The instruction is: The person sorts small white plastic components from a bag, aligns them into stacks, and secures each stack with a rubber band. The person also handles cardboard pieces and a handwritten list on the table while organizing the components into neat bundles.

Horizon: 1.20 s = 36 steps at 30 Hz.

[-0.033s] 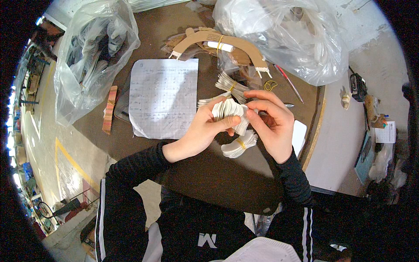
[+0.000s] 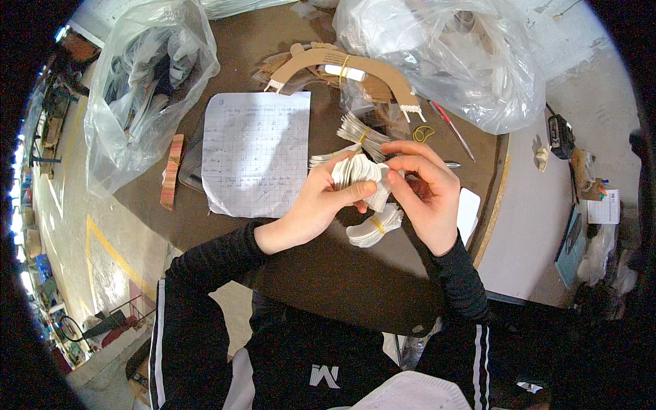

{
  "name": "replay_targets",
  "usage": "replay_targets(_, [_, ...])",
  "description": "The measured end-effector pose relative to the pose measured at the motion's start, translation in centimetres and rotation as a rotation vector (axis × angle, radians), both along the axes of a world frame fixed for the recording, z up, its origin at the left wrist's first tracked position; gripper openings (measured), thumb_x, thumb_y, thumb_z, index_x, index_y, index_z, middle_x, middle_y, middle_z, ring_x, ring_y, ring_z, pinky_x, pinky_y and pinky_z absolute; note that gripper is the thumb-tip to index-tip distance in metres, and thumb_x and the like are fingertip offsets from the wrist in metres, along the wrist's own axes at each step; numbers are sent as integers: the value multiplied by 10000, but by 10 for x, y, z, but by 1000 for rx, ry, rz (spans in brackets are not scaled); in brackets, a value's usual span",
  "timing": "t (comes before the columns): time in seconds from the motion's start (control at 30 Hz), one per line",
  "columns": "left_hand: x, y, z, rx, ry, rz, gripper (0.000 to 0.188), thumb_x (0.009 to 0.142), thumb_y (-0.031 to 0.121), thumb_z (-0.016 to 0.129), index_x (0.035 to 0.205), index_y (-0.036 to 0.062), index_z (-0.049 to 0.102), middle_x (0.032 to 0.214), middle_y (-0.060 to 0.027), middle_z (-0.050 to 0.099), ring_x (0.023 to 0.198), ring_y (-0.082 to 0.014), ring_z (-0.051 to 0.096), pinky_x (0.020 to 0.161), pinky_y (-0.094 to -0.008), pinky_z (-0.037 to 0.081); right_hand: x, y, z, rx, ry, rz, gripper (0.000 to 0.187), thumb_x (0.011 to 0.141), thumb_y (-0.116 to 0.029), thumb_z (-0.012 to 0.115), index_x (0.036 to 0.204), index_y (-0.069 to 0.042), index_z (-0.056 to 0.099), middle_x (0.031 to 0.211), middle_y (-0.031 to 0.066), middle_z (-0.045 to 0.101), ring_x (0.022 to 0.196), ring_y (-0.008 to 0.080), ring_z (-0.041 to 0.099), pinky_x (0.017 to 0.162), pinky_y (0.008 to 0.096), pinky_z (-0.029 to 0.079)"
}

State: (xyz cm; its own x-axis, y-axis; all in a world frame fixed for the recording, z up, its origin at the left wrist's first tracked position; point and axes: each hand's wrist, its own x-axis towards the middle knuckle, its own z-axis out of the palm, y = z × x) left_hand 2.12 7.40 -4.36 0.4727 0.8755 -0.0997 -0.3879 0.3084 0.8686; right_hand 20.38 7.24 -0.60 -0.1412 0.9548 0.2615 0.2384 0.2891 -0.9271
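Observation:
A fanned stack of white paper-like tags (image 2: 359, 176) is gripped in my left hand (image 2: 329, 190), with the thumb pressed across its front. At the right edge of the same stack, the thumb and index finger of my right hand (image 2: 429, 188) close together on the tags. Just below lies a bundle of similar white rounded tags (image 2: 362, 236), held by a yellow rubber band. Behind my hands rests another banded bundle of thin white strips (image 2: 365, 135). My fingers partly hide the stack.
A handwritten grid sheet (image 2: 253, 157) lies to the left on the brown table (image 2: 314, 273). Curved brown cardboard pieces (image 2: 321, 56) sit behind it. Clear plastic bags (image 2: 147, 102) stand at the back. A red pen (image 2: 451, 126) and a loose rubber band (image 2: 423, 133) lie right.

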Motion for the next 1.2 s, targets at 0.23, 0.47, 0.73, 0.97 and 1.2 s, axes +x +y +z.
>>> replay_targets(0.23, [0, 2, 2, -44, -6, -10, 226, 929, 174, 651, 1096, 58, 552, 936, -10, 629, 806, -95, 613, 643, -255, 537, 3, 3, 3, 23, -128, 6, 138, 799, 20, 647, 925, -21, 686, 1134, 94, 652, 838, 140, 664, 649, 238, 516])
replay_targets(0.47, [-1, 1, 3, -70, -14, -19, 234, 941, 181, 630, 1134, 69, 561, 990, -16, 637, 865, -110, 629, 651, -275, 543, 1, 2, 8, 17, -128, 10, 128, 796, 0, 681, 922, -20, 682, 1117, 101, 661, 865, 161, 668, 663, 248, 515])
replay_targets(0.73, [-1, 2, 3, -54, -44, -38, 248, 951, 187, 623, 1149, 57, 549, 985, -9, 631, 854, -87, 613, 672, -256, 543, -2, 4, -1, 50, -93, -53, 137, 791, 6, 674, 924, -28, 683, 1128, 105, 656, 891, 189, 672, 700, 267, 515])
replay_targets(0.97, [2, -1, -1, -51, -24, -17, 227, 960, 185, 613, 1129, 48, 548, 962, -4, 623, 841, -70, 600, 677, -238, 536, 0, 1, 6, -9, -115, 7, 139, 783, -10, 685, 920, -29, 685, 1156, 96, 646, 901, 183, 665, 695, 259, 510])
replay_targets(1.2, [1, 0, 0, -50, -27, -27, 243, 956, 204, 620, 1130, 48, 552, 974, -6, 628, 863, -70, 602, 686, -233, 533, 0, 1, 3, 33, -145, -25, 124, 793, -26, 698, 917, -24, 685, 1137, 92, 655, 861, 164, 658, 640, 247, 495])
